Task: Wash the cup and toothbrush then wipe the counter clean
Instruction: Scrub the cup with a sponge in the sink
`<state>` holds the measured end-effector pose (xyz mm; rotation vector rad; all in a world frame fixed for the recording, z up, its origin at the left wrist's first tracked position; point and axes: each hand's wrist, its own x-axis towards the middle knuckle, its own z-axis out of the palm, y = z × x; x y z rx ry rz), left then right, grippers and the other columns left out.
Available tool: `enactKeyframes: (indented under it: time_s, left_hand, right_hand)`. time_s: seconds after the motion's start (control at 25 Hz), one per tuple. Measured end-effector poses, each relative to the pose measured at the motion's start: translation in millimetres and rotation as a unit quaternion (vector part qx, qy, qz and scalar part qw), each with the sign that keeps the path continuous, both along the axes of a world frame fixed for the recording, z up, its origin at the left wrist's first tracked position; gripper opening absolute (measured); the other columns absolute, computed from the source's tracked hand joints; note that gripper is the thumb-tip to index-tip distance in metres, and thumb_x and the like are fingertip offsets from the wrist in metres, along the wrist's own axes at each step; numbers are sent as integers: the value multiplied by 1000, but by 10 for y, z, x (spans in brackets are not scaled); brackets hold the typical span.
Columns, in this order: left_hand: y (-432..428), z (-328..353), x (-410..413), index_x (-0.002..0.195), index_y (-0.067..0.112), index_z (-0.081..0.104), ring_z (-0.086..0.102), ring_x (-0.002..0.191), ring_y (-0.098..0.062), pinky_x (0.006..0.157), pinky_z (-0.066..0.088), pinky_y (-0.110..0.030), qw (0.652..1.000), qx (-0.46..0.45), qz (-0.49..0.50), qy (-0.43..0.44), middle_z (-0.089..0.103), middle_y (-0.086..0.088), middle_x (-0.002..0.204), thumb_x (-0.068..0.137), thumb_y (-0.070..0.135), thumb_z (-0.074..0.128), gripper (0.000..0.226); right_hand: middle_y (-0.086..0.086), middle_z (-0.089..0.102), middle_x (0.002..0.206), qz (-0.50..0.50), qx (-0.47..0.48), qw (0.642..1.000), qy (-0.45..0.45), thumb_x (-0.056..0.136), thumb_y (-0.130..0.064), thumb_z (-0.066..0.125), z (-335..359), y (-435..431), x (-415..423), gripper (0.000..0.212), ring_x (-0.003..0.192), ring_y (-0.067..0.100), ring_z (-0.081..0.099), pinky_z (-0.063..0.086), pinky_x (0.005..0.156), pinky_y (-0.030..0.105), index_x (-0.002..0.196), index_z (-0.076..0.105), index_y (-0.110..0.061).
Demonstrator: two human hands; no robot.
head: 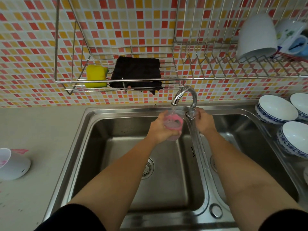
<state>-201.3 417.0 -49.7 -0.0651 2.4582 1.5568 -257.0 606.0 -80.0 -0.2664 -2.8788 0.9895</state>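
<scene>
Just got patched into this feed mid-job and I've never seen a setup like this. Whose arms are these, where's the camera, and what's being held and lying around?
There is no machine here. These are a person's two bare arms, filmed by one wide-angle camera worn on their head, looking down at a steel double sink. The left hand grips a see-through pink cup under the tap, and water runs into it. The right hand grips the tap at its base. On the counter at the left are a white object I cannot identify and a pink smear. The wall rack holds a yellow sponge and a dark cloth. White bowls sit to the right of the sink. I can see no toothbrush.
</scene>
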Motion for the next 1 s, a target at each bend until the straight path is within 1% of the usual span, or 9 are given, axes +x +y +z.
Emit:
enactKeyframes:
  time_s: [0.16,0.28,0.4,0.48,0.56,0.68,0.76,0.8,1.0]
  left_hand:
    - [-69,-48,109,129,25,41,49,108,-14,86,40,-23,1000,-7,-10,-11,50,4,124,61,26,86,81]
    - [-214,-132,276,125,22,41,53,108,-19,82,43,-23,999,-36,-15,-25,52,1,116,61,20,84,77]
    - [-402,-223,461,129,20,39,51,104,-17,81,42,-23,995,-101,-22,-11,51,0,117,59,23,84,84]
    - [-535,-251,584,131,21,39,51,106,-17,84,43,-25,992,-123,-28,-2,53,0,119,57,28,86,89]
    - [-671,-289,704,129,24,42,53,106,-17,85,43,-24,991,-122,-46,-9,55,2,117,55,31,87,87]
    - [-850,-318,872,127,23,45,54,109,-18,86,40,-22,989,-135,-63,-17,57,1,119,58,29,87,81]
    - [-930,-351,942,129,21,45,54,110,-18,85,39,-20,986,-154,-66,-12,57,1,120,59,30,86,82]
    - [-954,-367,974,130,22,44,54,110,-18,85,39,-20,985,-159,-70,-16,56,1,119,58,31,86,84]
    - [-1000,-444,1055,131,23,45,52,114,-17,90,40,-20,985,-153,-72,-37,56,2,124,58,30,86,84]
  right_hand:
    - [7,56,72,-41,-18,994,95,98,-27,39,24,69,357,31,68,24,54,36,66,26,100,62,-5]
    - [4,54,69,-58,-39,987,146,98,-31,39,87,-22,605,32,64,22,50,34,62,27,91,60,-8]
    - [9,61,77,-26,-84,982,167,97,-27,43,146,-214,715,26,69,23,55,39,62,29,99,60,-7]
    - [15,63,94,10,-70,990,121,97,-23,43,12,-311,844,27,85,27,58,42,72,29,108,58,-4]
    - [21,56,116,19,-5,999,29,97,-25,41,-305,-315,1065,36,107,32,53,43,89,38,121,50,0]
    - [23,26,148,-2,98,990,-102,97,-35,34,-711,-251,1474,56,137,35,26,27,110,46,142,26,-1]
    - [19,6,156,-6,147,978,-145,98,-36,29,-832,-230,1644,63,144,32,6,15,115,45,147,9,-2]
    - [18,2,156,-4,159,975,-153,98,-36,28,-859,-229,1697,64,144,31,2,12,116,45,147,4,-2]
    - [17,-3,156,11,181,970,-162,99,-34,27,-905,-214,1751,65,144,31,-4,8,117,46,147,-2,-2]
